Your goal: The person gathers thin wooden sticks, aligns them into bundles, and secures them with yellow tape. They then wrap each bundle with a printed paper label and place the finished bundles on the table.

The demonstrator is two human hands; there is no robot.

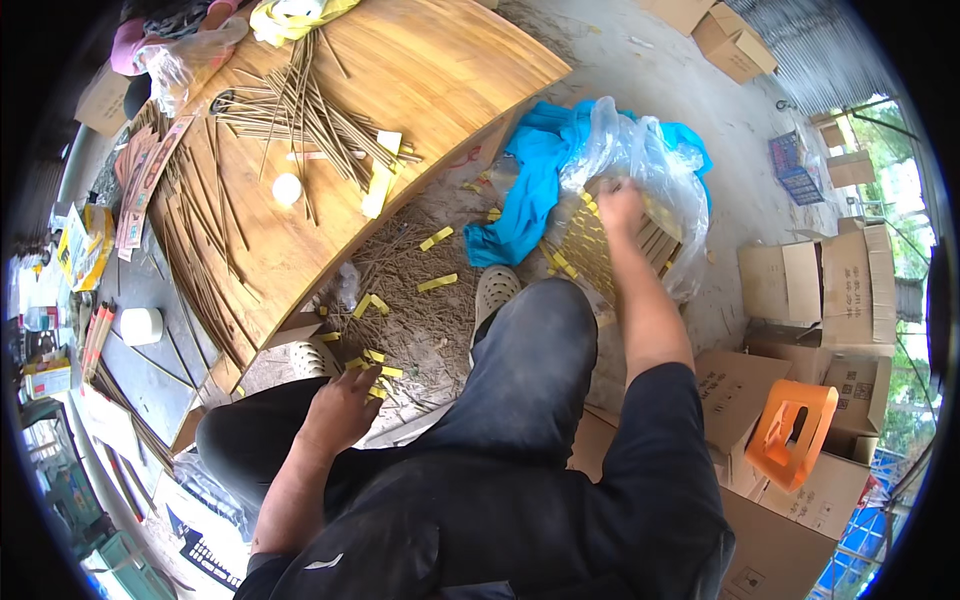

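Observation:
My right hand (621, 205) reaches down over a pile of thin brown stick bundles (580, 238) with yellow bands. They lie in a clear plastic bag (692, 215) beside a bright blue cloth (515, 225). Its fingers are bent and blurred, and what they grip is hidden. My left hand (343, 408) hangs low by my left leg, fingers apart and pointing forward. Just past its fingertips, short yellow strips (392, 372) lie on the floor. More yellow-marked pieces (437, 283) are scattered among loose brown sticks (400, 262) between the table and my shoe.
A wooden table (440, 60) at the left front carries heaps of brown sticks (300, 105) and a white round container (287, 189). Someone's pink sleeve (127, 48) shows at its far end. Cardboard boxes (850, 290) and an orange stool (792, 435) stand at my right.

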